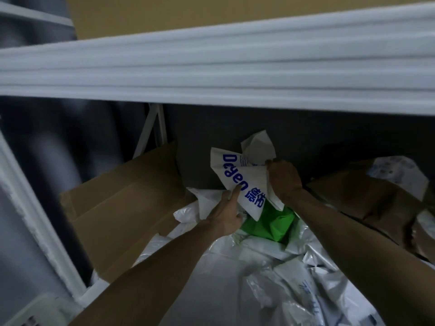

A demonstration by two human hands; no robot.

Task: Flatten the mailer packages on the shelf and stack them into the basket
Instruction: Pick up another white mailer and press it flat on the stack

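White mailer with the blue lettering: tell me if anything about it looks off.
The white mailer is badly crumpled, its corners folded into peaks instead of lying flat. The left hand holds its lower edge and the right hand grips its right side, above a creased green mailer.

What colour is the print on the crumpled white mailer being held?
Blue print on the crumpled white mailer, clearest in head view.

Printed mailer (237,177): white, matt, paper-like skin, sharply creased, blue ink lettering. Green bag (270,224): plastic film, glossy and smooth between the folds. Loose mailers (235,267): white to translucent plastic film, shiny, heavily wrinkled. Cardboard sheet (122,208): brown, matt, dull face with one fold line. Shelf rail (211,74): looks like white-painted metal, smooth, slight sheen.
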